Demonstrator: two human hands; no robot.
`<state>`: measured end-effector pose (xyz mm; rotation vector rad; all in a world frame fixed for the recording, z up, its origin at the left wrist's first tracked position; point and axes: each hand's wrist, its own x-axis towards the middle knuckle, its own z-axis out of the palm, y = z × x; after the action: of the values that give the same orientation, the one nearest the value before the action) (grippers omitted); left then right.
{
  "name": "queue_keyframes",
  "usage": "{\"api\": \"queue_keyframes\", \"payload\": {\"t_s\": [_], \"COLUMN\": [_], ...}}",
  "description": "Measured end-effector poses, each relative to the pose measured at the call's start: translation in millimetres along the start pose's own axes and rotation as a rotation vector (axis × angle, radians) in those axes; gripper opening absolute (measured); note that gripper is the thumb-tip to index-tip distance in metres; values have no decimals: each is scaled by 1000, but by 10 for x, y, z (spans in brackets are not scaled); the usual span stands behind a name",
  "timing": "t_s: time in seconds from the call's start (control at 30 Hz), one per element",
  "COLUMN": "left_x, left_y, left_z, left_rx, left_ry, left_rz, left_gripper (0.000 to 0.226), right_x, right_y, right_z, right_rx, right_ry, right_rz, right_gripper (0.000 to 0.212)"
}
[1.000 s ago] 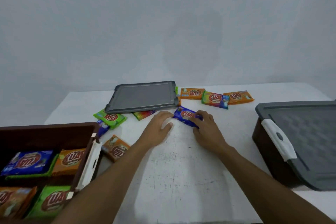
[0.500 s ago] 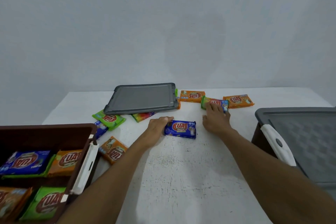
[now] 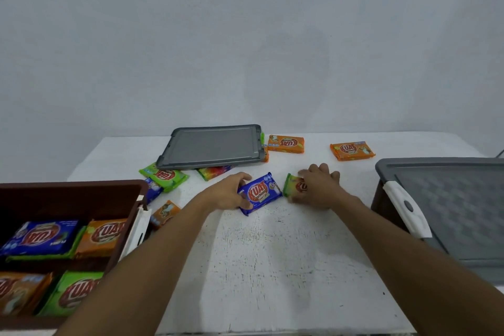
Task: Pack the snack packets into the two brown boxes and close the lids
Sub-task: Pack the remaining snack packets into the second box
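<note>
Gripping a blue packet [image 3: 260, 194] by its left end, the left hand [image 3: 227, 195] has its fingers curled over the far edge and its thumb at the near edge; the packet lies askew near the middle of the white bench [image 3: 272, 267]. Just to the right, the right hand [image 3: 320, 188] holds a green-ended packet [image 3: 292, 188], fingers bent over its far side and thumb at its near side, so only the packet's left part shows; a narrow gap parts the two packets.

Beyond the hands a loose grey lid [image 3: 212, 146] rests on other packets; a rainbow packet [image 3: 214, 172] pokes out under its near edge and a green packet [image 3: 165, 179] under its near left corner. An orange packet [image 3: 285, 144] lies just right of the lid; a second orange packet [image 3: 351, 150] lies farther right, well apart.

At the left stands an open brown box [image 3: 81, 188] with blue, orange and green packets inside; a third orange packet [image 3: 165, 213] lies on the bench beside its right wall. At the right stands a closed brown box [image 3: 380, 200] under a grey cover [image 3: 450, 213] with a white latch [image 3: 406, 207].
</note>
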<state>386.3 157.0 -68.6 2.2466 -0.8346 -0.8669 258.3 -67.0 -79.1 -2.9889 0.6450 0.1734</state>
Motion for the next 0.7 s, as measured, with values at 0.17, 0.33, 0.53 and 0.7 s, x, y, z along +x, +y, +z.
{"api": "queue_keyframes", "payload": {"t_s": [0.17,0.33,0.53,0.7], "left_x": [-24,-235,-808,-1418], "left_y": [122,128,60,-211], "left_z": [-82,-250,-856,-1398], "left_rx": [-64,-357,-509,-545], "left_ry": [6,-49,-78,-81], "left_rz": [-86,-156,-17,114], "left_gripper": [36,20,17,16], "right_x": [-129,-171,-331,-458], "right_y": [-129,-199,-598,-1339], "right_z": [-26,-292,-639,-911], "right_rx": [200,418,745,765], "right_ry": [3,-86,-133,-139], "right_rz": [-47,-35,-114,-177], "right_gripper": [79,46,30,40]}}
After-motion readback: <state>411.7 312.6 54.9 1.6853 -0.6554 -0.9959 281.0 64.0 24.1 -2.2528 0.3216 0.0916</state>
